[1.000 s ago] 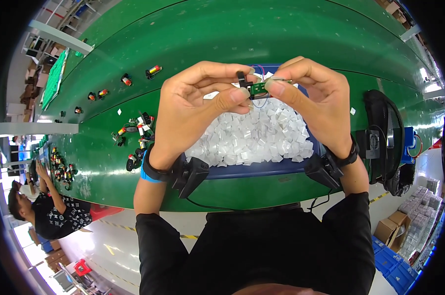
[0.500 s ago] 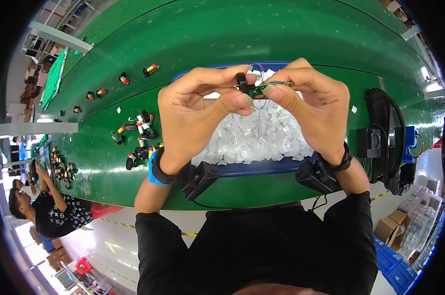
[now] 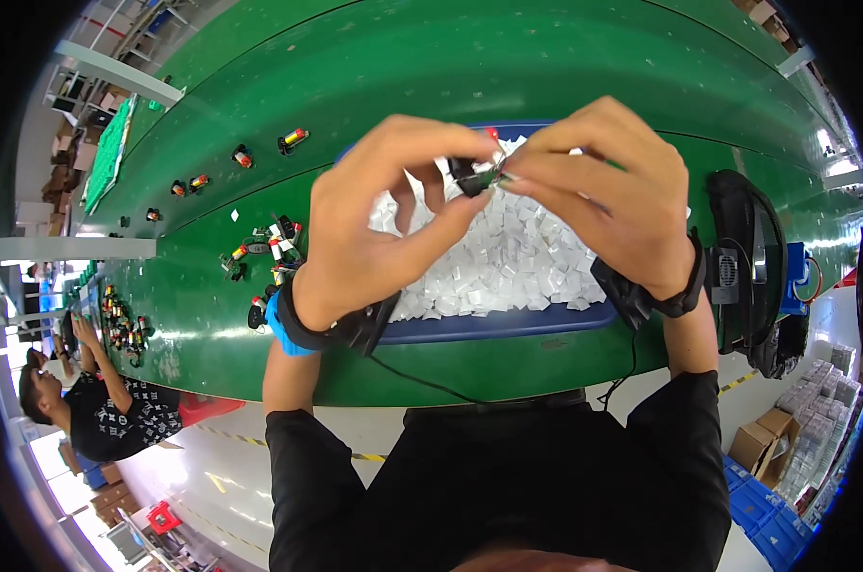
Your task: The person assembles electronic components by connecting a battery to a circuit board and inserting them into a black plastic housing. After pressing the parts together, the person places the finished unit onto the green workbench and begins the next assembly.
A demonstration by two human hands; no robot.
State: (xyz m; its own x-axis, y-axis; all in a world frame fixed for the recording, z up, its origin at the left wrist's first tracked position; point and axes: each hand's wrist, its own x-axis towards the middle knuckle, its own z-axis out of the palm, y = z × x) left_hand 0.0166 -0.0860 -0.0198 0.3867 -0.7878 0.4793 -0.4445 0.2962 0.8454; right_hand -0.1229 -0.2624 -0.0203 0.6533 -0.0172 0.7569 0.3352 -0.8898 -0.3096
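Over a tray of white pieces, my left hand (image 3: 374, 214) pinches a small black device part (image 3: 469, 177) between thumb and fingers. A red bit shows just above it. In the earlier picture this part carries a green circuit board and thin wires; now the board is mostly hidden and blurred. My right hand (image 3: 614, 186) is closed with its fingertips against the part's right side; what exactly they pinch I cannot make out. Beneath both hands, small white translucent square pieces (image 3: 493, 272) fill the blue tray (image 3: 507, 329).
Similar black parts with red-and-yellow cylinders (image 3: 277, 243) lie left of the tray, with several more in a row (image 3: 293, 140) farther back. A black bag (image 3: 741, 257) lies at right. At far left a co-worker (image 3: 117, 410) handles parts on the green bench (image 3: 431, 367).
The black part has turned, so its green board no longer shows plainly, and a red bit has appeared above it. My right hand has shifted slightly right, its fingers now drawn together.
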